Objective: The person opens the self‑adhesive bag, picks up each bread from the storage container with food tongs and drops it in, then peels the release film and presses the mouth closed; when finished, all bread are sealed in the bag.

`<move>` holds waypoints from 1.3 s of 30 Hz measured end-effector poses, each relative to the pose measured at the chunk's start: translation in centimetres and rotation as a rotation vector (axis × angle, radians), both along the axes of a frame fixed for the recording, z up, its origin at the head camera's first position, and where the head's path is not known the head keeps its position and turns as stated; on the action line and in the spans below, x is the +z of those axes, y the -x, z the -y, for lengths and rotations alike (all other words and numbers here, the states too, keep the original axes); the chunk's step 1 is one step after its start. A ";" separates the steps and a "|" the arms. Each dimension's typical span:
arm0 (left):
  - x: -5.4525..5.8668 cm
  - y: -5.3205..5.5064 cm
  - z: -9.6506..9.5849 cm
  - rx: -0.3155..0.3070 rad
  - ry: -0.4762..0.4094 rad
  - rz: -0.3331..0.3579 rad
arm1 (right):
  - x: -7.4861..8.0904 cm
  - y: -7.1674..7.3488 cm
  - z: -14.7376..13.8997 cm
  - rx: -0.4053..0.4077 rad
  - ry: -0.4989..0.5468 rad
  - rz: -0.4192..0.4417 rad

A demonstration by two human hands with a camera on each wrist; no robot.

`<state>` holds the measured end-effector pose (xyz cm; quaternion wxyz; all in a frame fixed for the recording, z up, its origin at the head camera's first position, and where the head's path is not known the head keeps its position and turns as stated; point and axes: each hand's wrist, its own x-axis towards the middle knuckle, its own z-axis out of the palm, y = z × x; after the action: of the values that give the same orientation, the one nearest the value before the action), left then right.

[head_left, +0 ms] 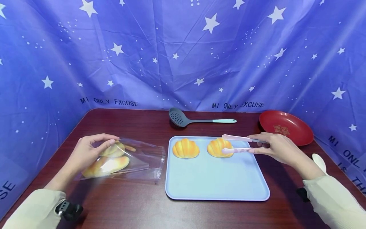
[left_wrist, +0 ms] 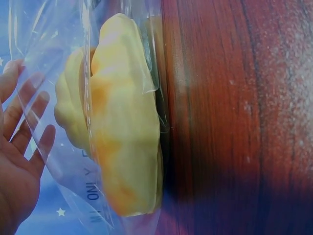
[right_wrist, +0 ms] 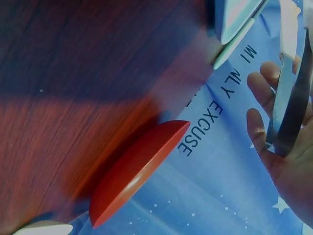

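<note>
On the left, my left hand [head_left: 88, 151] pinches a clear plastic bag [head_left: 143, 162] at its upper side. Inside the bag lie a long bread roll [left_wrist: 124, 117] and a ridged bun [left_wrist: 71, 100], with a thin brown piece beside them. My right hand [head_left: 278, 148] holds metal tongs with pink ends [head_left: 237, 138], their two arms apart. The tong tips are over the right shell-shaped bread [head_left: 215, 147] on a pale blue tray [head_left: 214, 181]; whether they press on it I cannot tell. Another shell-shaped bread [head_left: 186, 148] sits to its left.
Behind the tray lies a grey slotted skimmer [head_left: 178, 117] with a mint handle. A red plate [head_left: 297, 127] stands at the back right, and a white spoon [head_left: 318, 162] is partly hidden by the right forearm. Starry blue cloth [head_left: 160, 79] hangs around the dark wooden table [head_left: 128, 203].
</note>
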<state>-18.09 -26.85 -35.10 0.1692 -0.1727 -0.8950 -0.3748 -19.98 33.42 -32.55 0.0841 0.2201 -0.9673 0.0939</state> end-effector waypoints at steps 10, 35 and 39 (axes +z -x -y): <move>0.0 0.1 0.0 -0.012 0.003 -0.010 | 0.2 0.7 0.1 0.012 0.001 0.090; 0.0 0.2 0.0 -0.013 -0.004 -0.005 | 0.0 -0.3 1.5 0.032 -0.035 -0.047; 0.1 0.1 0.1 -0.010 -0.005 -0.003 | 0.0 -0.6 2.1 0.033 -0.006 -0.087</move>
<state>-18.22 -26.95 -35.04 0.1692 -0.1774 -0.8929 -0.3776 -19.39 31.36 -32.58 0.1238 0.2404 -0.9592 0.0828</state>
